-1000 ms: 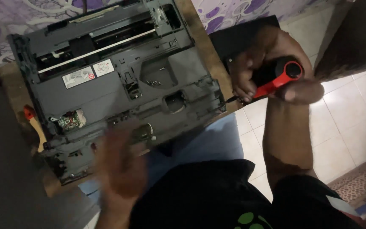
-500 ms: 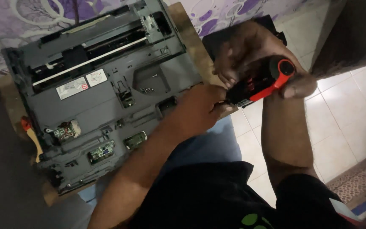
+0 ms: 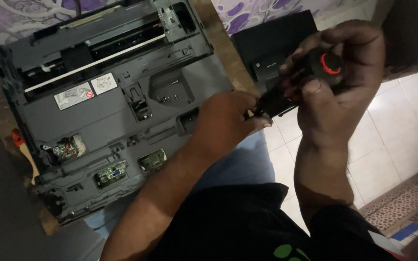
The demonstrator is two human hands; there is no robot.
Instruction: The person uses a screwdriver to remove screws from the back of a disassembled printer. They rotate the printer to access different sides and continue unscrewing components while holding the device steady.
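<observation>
Head view: right hand point(image 3: 337, 77) clenched around a black screwdriver point(image 3: 293, 87) with a red ring at the handle end, held up over the tiled floor point(image 3: 402, 125), right of the printer point(image 3: 107, 111). Left hand point(image 3: 226, 121) pinches the screwdriver's tip end, fingers closed on it. Opened dark grey printer lies on the wooden surface point(image 3: 218, 43), circuit boards exposed. Black panel point(image 3: 267, 43) lies behind the hands.

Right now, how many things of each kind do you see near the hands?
Hands: 2, left hand and right hand
Screwdriver, black and red: 1
Opened grey printer: 1
Green circuit boards: 3
Total: 7
</observation>
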